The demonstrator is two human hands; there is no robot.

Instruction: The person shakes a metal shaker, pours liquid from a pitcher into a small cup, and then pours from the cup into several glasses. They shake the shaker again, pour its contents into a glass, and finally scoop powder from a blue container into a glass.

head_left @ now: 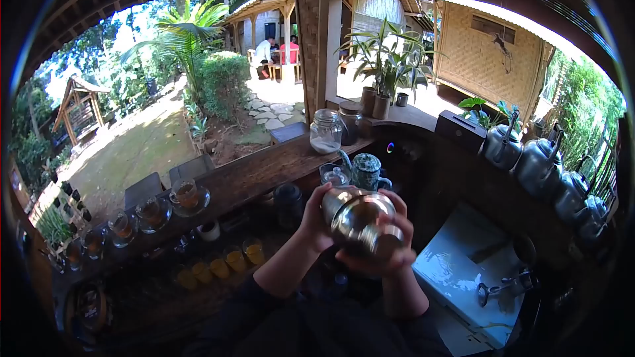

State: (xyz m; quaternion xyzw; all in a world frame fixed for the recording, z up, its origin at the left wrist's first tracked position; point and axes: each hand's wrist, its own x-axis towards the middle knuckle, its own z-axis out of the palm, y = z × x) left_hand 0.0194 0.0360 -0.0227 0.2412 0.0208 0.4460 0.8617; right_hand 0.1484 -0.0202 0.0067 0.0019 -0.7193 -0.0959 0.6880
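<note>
Holding a metal shaker [364, 221] in mid-air before the body, on the near side of the wooden desk [248, 192], tilted, with one end toward the upper left and the other toward the lower right. Clasping the upper-left end with the left grip [316, 223], curled close about the metal; clasping the other end with the right grip [395, 235], also drawn in around the shaker. Unable to tell just where the hidden fingertips press.

Seen just beyond the shaker: a speckled pot [366, 166], beside a small glass jar [334, 176]. Standing farther on, on the desk: a clear jar [325, 133] with white contents, next to a dark jar [352, 124].

Set along the desk to the left: glass cups [187, 194] on saucers, in a row. Lower down, nearer: glasses [235, 260] of something orange, also in a row. Off to the right: a pale top [444, 256] with a metal tool [485, 293] on it, and, higher up, kettles [537, 160] lined up beside a dark box [460, 131].
</note>
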